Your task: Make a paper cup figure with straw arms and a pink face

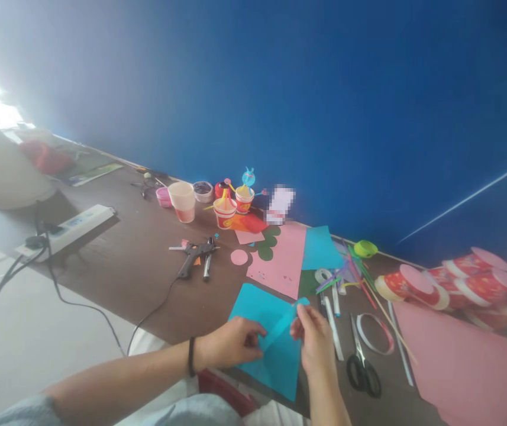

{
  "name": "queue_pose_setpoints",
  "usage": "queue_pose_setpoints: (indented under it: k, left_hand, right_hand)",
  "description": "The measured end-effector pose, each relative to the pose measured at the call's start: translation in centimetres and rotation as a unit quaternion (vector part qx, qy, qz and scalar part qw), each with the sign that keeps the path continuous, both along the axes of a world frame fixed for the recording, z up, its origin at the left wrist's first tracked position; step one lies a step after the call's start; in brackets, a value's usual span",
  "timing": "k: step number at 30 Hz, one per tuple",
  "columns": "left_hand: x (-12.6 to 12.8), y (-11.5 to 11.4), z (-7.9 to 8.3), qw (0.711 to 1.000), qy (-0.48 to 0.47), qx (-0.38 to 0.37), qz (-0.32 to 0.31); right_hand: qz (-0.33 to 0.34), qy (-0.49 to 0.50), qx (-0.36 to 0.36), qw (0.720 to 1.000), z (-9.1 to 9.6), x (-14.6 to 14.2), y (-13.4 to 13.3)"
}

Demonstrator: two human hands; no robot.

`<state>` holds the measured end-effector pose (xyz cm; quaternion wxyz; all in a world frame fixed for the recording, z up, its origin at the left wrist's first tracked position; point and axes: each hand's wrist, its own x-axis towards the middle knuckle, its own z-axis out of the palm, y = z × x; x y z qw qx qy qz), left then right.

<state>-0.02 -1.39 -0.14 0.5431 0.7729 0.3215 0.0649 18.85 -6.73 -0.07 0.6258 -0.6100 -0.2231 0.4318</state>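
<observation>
A narrow light-blue paper strip (pixel 281 325) stretches slantwise between my two hands. My left hand (pixel 234 342), with a dark band on its wrist, has its fingers curled in a pinch at the strip's lower left end. At the upper right end, my right hand (pixel 313 340) pinches the strip between thumb and fingers. Beneath both hands lies a blue paper sheet (pixel 253 305) at the table's front edge. Right of my right hand are a white pen (pixel 333 328), black-handled scissors (pixel 364 374) and a roll of tape (pixel 375 334).
A glue gun (pixel 187 260) trails its cord left toward a power strip (pixel 73 228). Paper cups (pixel 183 202) stand near the blue wall. Pink paper (pixel 284 260) lies beyond my hands. Several red cups (pixel 479 284) and a pink sheet (pixel 466 361) are at right.
</observation>
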Motion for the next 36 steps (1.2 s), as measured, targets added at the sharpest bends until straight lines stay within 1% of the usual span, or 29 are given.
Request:
queue_pose_setpoints:
  k: [3,5,8,10,13,16,19,22,23,24,26,28,30,32,33,35,36]
  left_hand:
    - [0.2,0.2,0.2,0.995,0.009,0.096,-0.022]
    - [0.3,1.1,0.4,0.984,0.006,0.176,-0.006]
    - [0.5,3.3,0.7,0.951,0.045,0.305,0.039]
    - [0.7,4.8,0.8,0.932,0.093,0.346,0.053]
    - [0.9,6.4,0.4,0.921,0.148,0.359,0.041]
    - [0.7,7.0,-0.2,0.923,0.156,0.353,0.019]
    - [0.3,7.0,-0.1,0.923,0.154,0.351,0.02]
    - [-0.1,6.1,0.7,0.911,0.143,0.385,0.041]
    - [-0.2,5.6,0.9,0.907,0.13,0.4,0.035]
    - [-0.2,5.1,1.0,0.904,0.113,0.412,0.02]
    - [-0.3,4.0,0.7,0.901,0.071,0.427,-0.037]
    - [-0.3,3.3,-0.1,0.896,0.04,0.431,-0.098]
    - [-0.3,3.5,-1.0,0.894,0.033,0.428,-0.128]
    - [-0.3,4.2,-1.4,0.899,0.039,0.417,-0.129]
    - [-0.3,4.6,-1.4,0.903,0.039,0.409,-0.122]
    - [0.0,5.1,-0.7,0.918,0.018,0.383,-0.102]
    - [0.3,5.1,-0.2,0.93,-0.001,0.357,-0.088]
  right_hand:
    - [-0.037,0.032,0.02,0.999,0.0,1.3,-0.2]
    - [-0.044,0.052,0.029,0.997,0.1,2.2,-0.5]
    - [-0.026,0.086,0.014,0.996,0.1,3.1,-1.1]
    - [-0.009,0.111,-0.011,0.994,-0.1,3.2,-1.7]
    - [0.006,0.131,-0.037,0.991,-0.8,2.8,-2.7]
    - [0.003,0.131,-0.047,0.99,-1.5,2.4,-3.5]
    - [0.003,0.135,-0.052,0.989,-1.9,2.2,-3.8]
    - [0.007,0.135,-0.046,0.99,-2.0,2.1,-3.9]
    - [0.005,0.132,-0.045,0.99,-2.0,2.0,-3.9]
    - [0.002,0.126,-0.047,0.991,-2.1,1.9,-3.9]
    - [0.004,0.102,-0.06,0.993,-2.2,1.5,-3.9]
    - [0.017,0.071,-0.074,0.995,-2.3,1.1,-4.0]
    - [0.027,0.053,-0.069,0.996,-2.3,0.7,-3.9]
    - [0.017,0.053,-0.046,0.997,-2.1,0.5,-3.7]
    - [0.007,0.056,-0.033,0.998,-1.9,0.4,-3.6]
    - [-0.011,0.071,-0.019,0.997,-1.4,0.3,-3.1]
    - [-0.014,0.08,-0.02,0.996,-1.2,0.3,-2.8]
